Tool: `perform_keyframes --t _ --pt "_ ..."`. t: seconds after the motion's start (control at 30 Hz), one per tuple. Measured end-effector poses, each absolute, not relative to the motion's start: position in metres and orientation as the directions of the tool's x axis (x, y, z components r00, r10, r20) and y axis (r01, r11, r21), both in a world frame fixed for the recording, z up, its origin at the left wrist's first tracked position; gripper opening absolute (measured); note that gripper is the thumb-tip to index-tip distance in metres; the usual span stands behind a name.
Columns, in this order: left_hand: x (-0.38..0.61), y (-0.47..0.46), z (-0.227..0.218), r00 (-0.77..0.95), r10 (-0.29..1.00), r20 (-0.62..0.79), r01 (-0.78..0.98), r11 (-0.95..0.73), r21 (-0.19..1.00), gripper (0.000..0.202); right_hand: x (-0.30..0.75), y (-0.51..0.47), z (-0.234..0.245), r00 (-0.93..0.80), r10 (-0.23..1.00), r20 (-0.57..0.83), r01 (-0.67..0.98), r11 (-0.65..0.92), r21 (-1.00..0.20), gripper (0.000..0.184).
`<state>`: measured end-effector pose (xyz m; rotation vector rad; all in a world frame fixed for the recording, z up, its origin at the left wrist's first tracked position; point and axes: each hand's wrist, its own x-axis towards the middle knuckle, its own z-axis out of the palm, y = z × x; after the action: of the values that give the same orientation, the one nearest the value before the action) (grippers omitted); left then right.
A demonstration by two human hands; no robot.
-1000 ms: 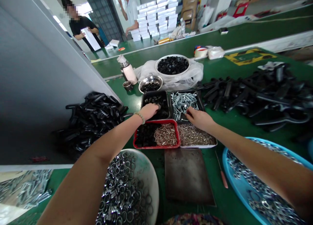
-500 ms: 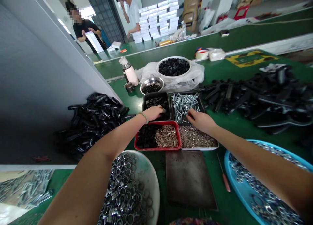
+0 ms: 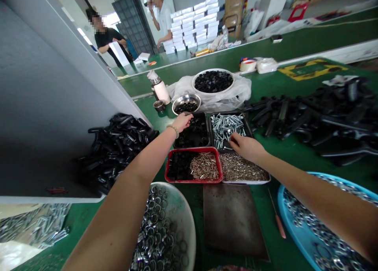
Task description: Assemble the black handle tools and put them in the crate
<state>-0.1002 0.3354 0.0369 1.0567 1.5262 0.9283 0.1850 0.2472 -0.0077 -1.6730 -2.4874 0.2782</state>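
Left hand (image 3: 182, 122) has risen from the black plastic caps (image 3: 193, 135) to the upper-left corner of their black tray (image 3: 177, 145), fingers bunched; cannot tell whether anything is pinched. Left to right: black plastic handles (image 3: 116, 149) heaped on a dark surface, well left of the hands. White bowl (image 3: 189, 223) of steel rings under the left forearm. Steel bowl (image 3: 175, 104) of caps just above the left hand. Red tray (image 3: 191, 181) of caps and metal pins, nearest the body. Right hand (image 3: 246, 147) rests at the lower edge of a tray of zinc bolts (image 3: 230, 113), fingers curled toward the bolts; grip cannot be told. Blue basin (image 3: 285, 223) of steel rings below the right forearm. Second heap of black handles (image 3: 310, 121) beyond it.
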Motion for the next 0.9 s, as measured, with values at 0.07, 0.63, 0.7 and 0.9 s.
perform_keyframes --t 0.07,0.63,0.7,0.9 --pt "-0.098 0.346 0.030 -0.062 0.972 -0.228 0.415 0.233 0.880 0.010 0.184 0.247 -0.007 -0.377 0.926 0.008 0.901 0.368 -0.228 0.026" --pt "-0.080 0.281 0.075 0.301 0.951 0.069 0.558 -0.234 0.796 0.033 0.104 0.269 0.057 -0.447 0.852 -0.272 -0.078 -0.340 -0.937 0.026" --pt "-0.081 0.276 0.085 0.313 0.944 0.109 0.550 -0.274 0.789 0.026 0.087 0.273 0.068 -0.501 0.836 -0.226 -0.181 -0.357 -0.917 0.030" --pt "-0.102 0.272 0.093 0.260 0.948 0.185 0.617 -0.310 0.723 0.012 0.069 0.282 0.077 -0.554 0.810 -0.194 -0.258 -0.389 -0.884 0.019"
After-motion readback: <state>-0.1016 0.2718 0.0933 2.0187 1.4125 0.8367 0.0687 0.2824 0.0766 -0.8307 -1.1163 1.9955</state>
